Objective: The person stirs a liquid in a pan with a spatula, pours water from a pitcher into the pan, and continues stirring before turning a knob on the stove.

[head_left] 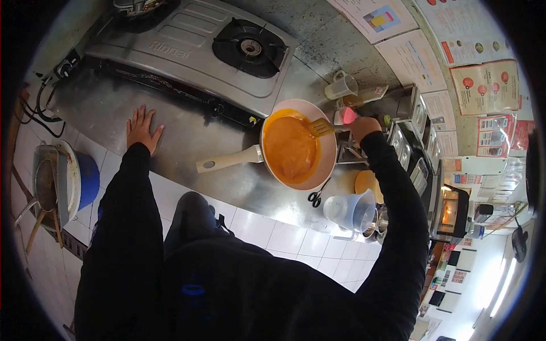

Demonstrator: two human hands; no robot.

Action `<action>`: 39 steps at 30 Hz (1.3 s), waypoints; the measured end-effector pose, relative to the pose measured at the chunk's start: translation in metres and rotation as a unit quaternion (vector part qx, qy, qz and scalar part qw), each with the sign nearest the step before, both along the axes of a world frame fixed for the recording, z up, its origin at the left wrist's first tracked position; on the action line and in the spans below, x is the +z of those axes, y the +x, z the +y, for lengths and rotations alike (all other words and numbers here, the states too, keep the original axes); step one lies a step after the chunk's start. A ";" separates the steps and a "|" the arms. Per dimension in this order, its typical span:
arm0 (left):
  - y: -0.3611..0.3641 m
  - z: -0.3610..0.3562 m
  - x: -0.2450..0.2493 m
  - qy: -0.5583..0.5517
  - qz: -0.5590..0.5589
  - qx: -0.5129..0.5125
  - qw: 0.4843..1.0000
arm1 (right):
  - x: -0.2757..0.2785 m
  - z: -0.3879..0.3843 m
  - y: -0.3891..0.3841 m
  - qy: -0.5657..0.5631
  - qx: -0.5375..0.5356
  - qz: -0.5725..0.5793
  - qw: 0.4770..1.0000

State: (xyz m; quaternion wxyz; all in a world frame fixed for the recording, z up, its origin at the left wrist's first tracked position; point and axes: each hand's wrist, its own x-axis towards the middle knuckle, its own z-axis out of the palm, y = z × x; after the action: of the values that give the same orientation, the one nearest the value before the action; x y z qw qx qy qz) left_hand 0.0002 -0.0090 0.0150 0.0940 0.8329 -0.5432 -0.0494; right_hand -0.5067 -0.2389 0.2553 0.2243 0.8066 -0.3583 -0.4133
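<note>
My left hand (142, 132) lies flat on the steel counter (187, 133), its fingers spread and holding nothing. Closed around the handle of a tan slotted spatula (321, 127) is my right hand (365, 128). The spatula's head rests at the right rim of a frying pan (328, 150), over the sauce. Orange sauce (291, 152) covers the pan's base, and the pale pan handle (230, 159) points left, toward my left hand. A pink and white item (347, 115) shows right by my right hand; what it is I cannot make out.
Behind the pan stands a two-burner gas stove (190, 42). Scissors (315, 197) and a clear plastic jug (347, 211) sit near the counter's front edge. A small measuring jug (341, 86) is by the wall. Lidded metal containers (401, 145) line the right. A blue bucket (88, 179) is at left.
</note>
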 end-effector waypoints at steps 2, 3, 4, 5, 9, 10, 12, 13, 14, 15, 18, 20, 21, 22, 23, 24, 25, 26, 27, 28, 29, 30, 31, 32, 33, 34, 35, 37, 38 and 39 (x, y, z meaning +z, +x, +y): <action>0.000 0.000 0.000 0.003 -0.002 0.000 1.000 | -0.012 -0.014 -0.004 0.006 0.014 0.023 1.000; 0.001 -0.001 0.000 0.005 -0.004 0.001 1.000 | -0.012 -0.017 -0.004 0.020 0.001 0.027 0.999; 0.001 -0.001 0.000 0.004 -0.007 0.002 1.000 | -0.012 -0.020 -0.006 0.036 -0.012 0.030 0.999; 0.001 -0.002 0.000 0.005 -0.010 0.002 1.000 | -0.013 -0.020 -0.010 0.053 -0.027 0.034 0.998; 0.001 -0.001 -0.003 0.007 -0.018 -0.002 1.000 | -0.005 -0.008 -0.031 0.105 -0.081 -0.009 0.991; 0.000 -0.001 -0.003 0.008 -0.018 -0.001 1.000 | -0.007 -0.004 -0.041 0.117 -0.084 -0.029 0.989; 0.000 -0.001 -0.003 0.009 -0.020 0.001 1.000 | -0.017 -0.002 -0.071 0.139 -0.090 -0.070 0.984; 0.001 -0.002 -0.004 0.012 -0.022 0.002 1.000 | -0.023 0.003 -0.082 0.172 -0.065 -0.127 0.975; 0.001 -0.002 -0.005 0.015 -0.025 0.003 1.000 | -0.028 0.008 -0.092 0.185 -0.104 -0.145 0.966; 0.002 -0.003 -0.006 0.018 -0.027 0.005 0.999 | -0.025 0.022 -0.085 0.198 -0.142 -0.162 0.956; 0.002 -0.002 -0.007 0.015 -0.029 0.004 0.999 | -0.044 0.044 -0.091 0.245 -0.205 -0.223 0.921; 0.002 -0.002 -0.007 0.011 -0.023 0.003 1.000 | -0.063 0.052 -0.094 0.274 -0.225 -0.269 0.896; 0.002 -0.002 -0.007 0.010 -0.021 0.003 1.000 | -0.072 0.057 -0.091 0.285 -0.233 -0.293 0.882; 0.002 -0.002 -0.008 0.008 -0.022 0.002 1.000 | -0.083 0.060 -0.089 0.297 -0.241 -0.317 0.868; 0.002 -0.001 -0.008 0.006 -0.023 0.002 1.000 | -0.095 0.060 -0.088 0.300 -0.244 -0.347 0.855; 0.002 -0.002 -0.009 0.003 -0.025 0.001 1.000 | -0.110 0.059 -0.091 0.303 -0.246 -0.377 0.840; 0.003 -0.002 -0.010 0.001 -0.025 0.001 1.000 | -0.121 0.060 -0.091 0.305 -0.250 -0.407 0.824; 0.003 -0.001 -0.011 -0.001 -0.025 0.000 1.000 | -0.132 0.059 -0.092 0.306 -0.292 -0.418 0.804; 0.003 -0.002 -0.011 -0.003 -0.025 -0.002 1.000 | -0.142 0.057 -0.088 0.307 -0.333 -0.429 0.782; 0.003 -0.002 -0.011 -0.001 -0.025 -0.002 1.000 | -0.146 0.057 -0.083 0.307 -0.373 -0.438 0.758; 0.003 -0.002 -0.010 0.001 -0.024 -0.002 1.000 | -0.149 0.059 -0.079 0.304 -0.376 -0.457 0.746; 0.002 -0.002 -0.009 0.003 -0.024 0.000 1.000 | -0.150 0.061 -0.074 0.302 -0.378 -0.476 0.735; 0.002 -0.002 -0.007 0.011 -0.023 0.000 1.000 | -0.149 0.063 -0.070 0.300 -0.380 -0.493 0.723; 0.001 -0.003 -0.005 0.019 -0.023 0.001 1.000 | -0.150 0.064 -0.070 0.303 -0.366 -0.526 0.705; 0.001 -0.003 -0.004 0.027 -0.023 0.003 0.999 | -0.155 0.066 -0.072 0.306 -0.351 -0.557 0.687; 0.002 -0.002 -0.004 0.024 -0.022 0.003 0.999 | -0.160 0.068 -0.074 0.309 -0.337 -0.587 0.668; 0.002 -0.002 -0.005 0.021 -0.021 0.002 1.000 | -0.163 0.068 -0.077 0.302 -0.341 -0.582 0.674; 0.002 -0.003 -0.004 0.019 -0.019 0.003 1.000 | -0.161 0.069 -0.080 0.285 -0.349 -0.573 0.685; 0.001 -0.002 -0.003 0.021 -0.018 0.003 1.000 | -0.160 0.071 -0.083 0.263 -0.333 -0.566 0.707; 0.001 -0.003 -0.002 0.023 -0.016 0.003 1.000 | -0.150 0.074 -0.081 0.240 -0.317 -0.558 0.729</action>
State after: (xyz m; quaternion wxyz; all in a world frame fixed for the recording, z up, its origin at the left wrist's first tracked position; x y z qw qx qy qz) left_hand 0.0013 -0.0116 0.0126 0.0658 0.8374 -0.5405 -0.0480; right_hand -0.5874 -0.1649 0.1056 -0.3611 0.7586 -0.5423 -0.0082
